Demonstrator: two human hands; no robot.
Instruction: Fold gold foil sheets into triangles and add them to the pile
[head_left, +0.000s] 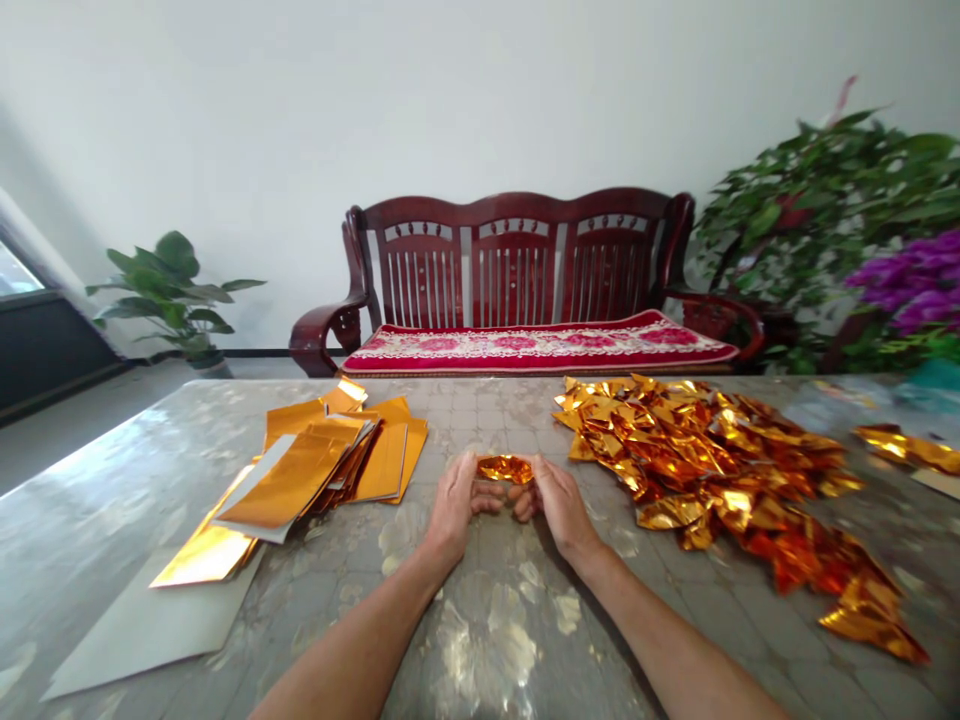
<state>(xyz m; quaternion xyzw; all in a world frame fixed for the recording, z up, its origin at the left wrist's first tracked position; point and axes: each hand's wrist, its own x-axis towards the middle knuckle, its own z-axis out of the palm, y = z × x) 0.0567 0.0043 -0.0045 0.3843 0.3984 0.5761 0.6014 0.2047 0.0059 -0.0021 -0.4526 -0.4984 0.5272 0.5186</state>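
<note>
Between my two hands, just above the table, is a small folded gold foil paper piece (pixel 505 468). My left hand (pixel 457 500) grips its left end with the thumb on top and the fingers curled below. The right end is pinched by my right hand (pixel 559 500) in the same way. To the left lie stacked flat gold foil sheets (pixel 300 475) with pale backs. A large heap of folded gold foil pieces (pixel 697 450) spreads over the right side of the table.
A patterned grey cover lies on the table (pixel 495 620). One pale sheet (pixel 161 620) rests under the foil stack. Clear plastic (pixel 840 405) and another gold piece (pixel 911 447) sit at far right. Beyond the table stands a dark wooden bench (pixel 517 260), with plants on both sides.
</note>
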